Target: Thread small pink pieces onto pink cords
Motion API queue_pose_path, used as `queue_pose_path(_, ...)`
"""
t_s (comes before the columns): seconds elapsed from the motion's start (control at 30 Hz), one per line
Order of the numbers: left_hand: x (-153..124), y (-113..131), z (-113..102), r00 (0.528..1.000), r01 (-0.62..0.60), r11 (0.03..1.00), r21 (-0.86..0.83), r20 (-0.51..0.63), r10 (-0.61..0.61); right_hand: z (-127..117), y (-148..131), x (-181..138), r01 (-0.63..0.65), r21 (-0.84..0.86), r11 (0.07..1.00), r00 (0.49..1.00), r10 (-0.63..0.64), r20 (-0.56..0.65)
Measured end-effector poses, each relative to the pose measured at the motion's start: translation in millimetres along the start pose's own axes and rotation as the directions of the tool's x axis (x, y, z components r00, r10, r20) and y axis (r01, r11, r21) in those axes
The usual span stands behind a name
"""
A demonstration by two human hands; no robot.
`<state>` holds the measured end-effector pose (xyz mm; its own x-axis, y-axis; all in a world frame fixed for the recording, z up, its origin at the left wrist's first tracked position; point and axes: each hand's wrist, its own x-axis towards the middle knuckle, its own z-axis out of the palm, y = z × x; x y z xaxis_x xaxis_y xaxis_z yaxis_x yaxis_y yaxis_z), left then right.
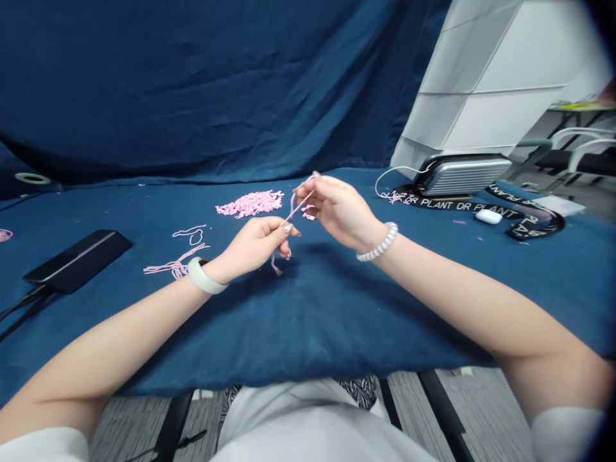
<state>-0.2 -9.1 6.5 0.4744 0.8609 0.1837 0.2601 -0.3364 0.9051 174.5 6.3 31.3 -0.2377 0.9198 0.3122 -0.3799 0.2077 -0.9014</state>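
My left hand (257, 244) and my right hand (337, 206) are raised a little above the blue cloth-covered table (308, 308). Both pinch the same thin pink cord (292, 206), which runs slanting between them, its loose end dangling below my left fingers. My left wrist wears a pale bangle, my right wrist a white bead bracelet. A pile of small pink pieces (251, 203) lies just beyond my hands. Loose pink cords (177, 263) lie on the cloth to the left of my left wrist.
A black phone (77, 260) with a cable lies at the left. At the back right stand a silver case (462, 174), a black printed strap (524, 221), a small white case (488, 216) and a white panel. A blue backdrop hangs behind.
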Motion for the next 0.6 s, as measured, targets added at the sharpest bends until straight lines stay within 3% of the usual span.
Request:
queue_pose_path(0.13,-4,3,-6,0.997,-0.006,0.995,-0.1,-0.072,-0.001,-25,-3,-9,-0.086,0.244,0.966,0.991,0.109,-0.082)
queue_pose_path(0.3,-3,7,4,0.988,-0.094,0.957,-0.273,-0.142,0.056,-49,24,-22,-0.182,0.332,0.925,0.95,0.252,-0.182)
queue_pose_path(0.43,-4,12,11,0.984,-0.103,0.851,-0.515,-0.176,0.013,-48,50,-32,-0.27,0.304,0.914,0.917,0.339,-0.207)
queue_pose_path(0.6,-4,13,17,0.988,0.019,0.661,-0.75,-0.088,-0.13,-42,61,-37,-0.321,0.258,0.911,0.926,0.358,-0.115)
